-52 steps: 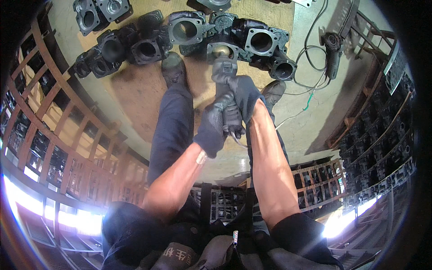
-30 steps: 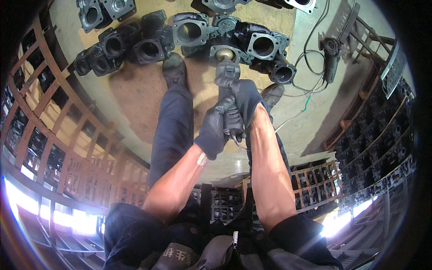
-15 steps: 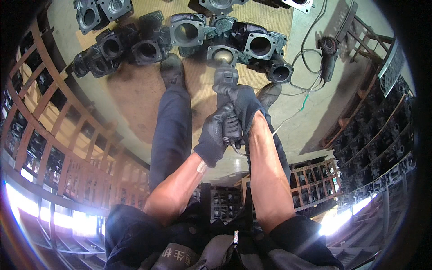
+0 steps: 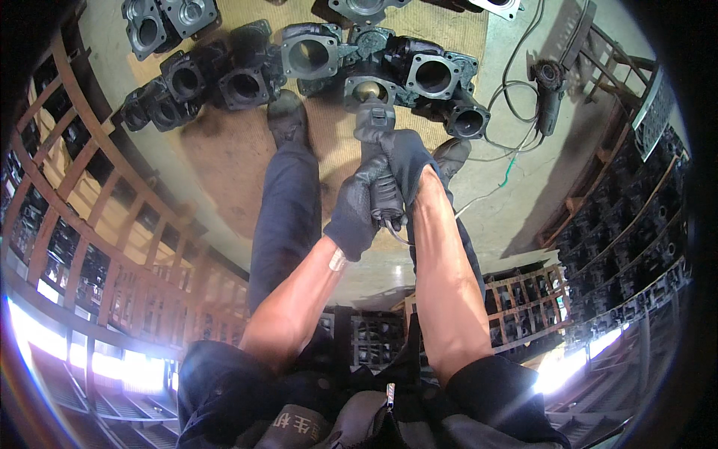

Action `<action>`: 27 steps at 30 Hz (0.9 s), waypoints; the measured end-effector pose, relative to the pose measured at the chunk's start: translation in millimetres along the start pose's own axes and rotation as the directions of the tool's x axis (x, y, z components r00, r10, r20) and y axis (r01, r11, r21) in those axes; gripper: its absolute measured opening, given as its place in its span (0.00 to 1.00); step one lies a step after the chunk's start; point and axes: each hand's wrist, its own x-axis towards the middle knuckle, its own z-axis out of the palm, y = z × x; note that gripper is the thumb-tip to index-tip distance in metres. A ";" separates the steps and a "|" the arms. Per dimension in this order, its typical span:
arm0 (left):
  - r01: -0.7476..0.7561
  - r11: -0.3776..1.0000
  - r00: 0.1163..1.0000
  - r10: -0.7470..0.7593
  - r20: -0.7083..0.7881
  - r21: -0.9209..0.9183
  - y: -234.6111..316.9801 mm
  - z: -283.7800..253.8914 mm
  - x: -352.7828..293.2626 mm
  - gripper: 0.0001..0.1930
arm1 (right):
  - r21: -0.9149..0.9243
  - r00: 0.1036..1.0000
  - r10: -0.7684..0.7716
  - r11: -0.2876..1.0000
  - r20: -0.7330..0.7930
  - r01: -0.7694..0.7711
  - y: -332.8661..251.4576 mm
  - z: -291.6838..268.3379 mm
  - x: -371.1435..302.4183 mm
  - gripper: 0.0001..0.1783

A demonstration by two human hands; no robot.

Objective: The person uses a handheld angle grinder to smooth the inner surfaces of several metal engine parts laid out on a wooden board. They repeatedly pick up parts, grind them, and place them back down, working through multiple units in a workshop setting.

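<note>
Both my gloved hands are closed on a dark electric grinder (image 4: 386,196), its cord trailing from the rear end. My left hand (image 4: 353,213) wraps the rear body. Farther forward, my right hand (image 4: 408,161) grips near the head. The grinder's front end reaches the near flange of a dark metal casting (image 4: 351,93) with a round bore; the tool's tip is hidden from me at the bore. Left of it stands a casting (image 4: 288,61) with a square flange, and to its right another flanged casting (image 4: 413,81).
More castings (image 4: 243,96) stand in a row across a ribbed cardboard sheet (image 4: 329,138). An angle grinder (image 4: 550,105) with a coiled cord lies on the floor to the right. Brown metal racks (image 4: 105,187) stand left; stacked dark castings (image 4: 621,217) fill the right. My shoes (image 4: 288,120) flank the work.
My hands and the grinder have shifted slightly forward, the right hand a little to the left. Both hands keep their grip.
</note>
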 end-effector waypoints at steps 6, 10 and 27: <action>-0.015 0.999 1.000 0.015 0.018 -0.043 -10.3 -13.3 -0.1 0.09 | 0.057 0.997 -0.065 0.996 0.044 0.063 6.1 1.8 -6.8 0.23; 0.010 0.997 0.996 -0.003 0.084 -0.082 -18.6 -26.1 -14.5 0.11 | 0.032 0.992 -0.108 0.994 0.062 0.106 13.4 2.7 -18.3 0.18; 0.027 0.999 1.000 -0.027 -0.008 0.022 -12.3 -14.4 -23.6 0.11 | 0.157 0.997 -0.062 0.986 0.044 0.055 35.7 7.3 6.0 0.18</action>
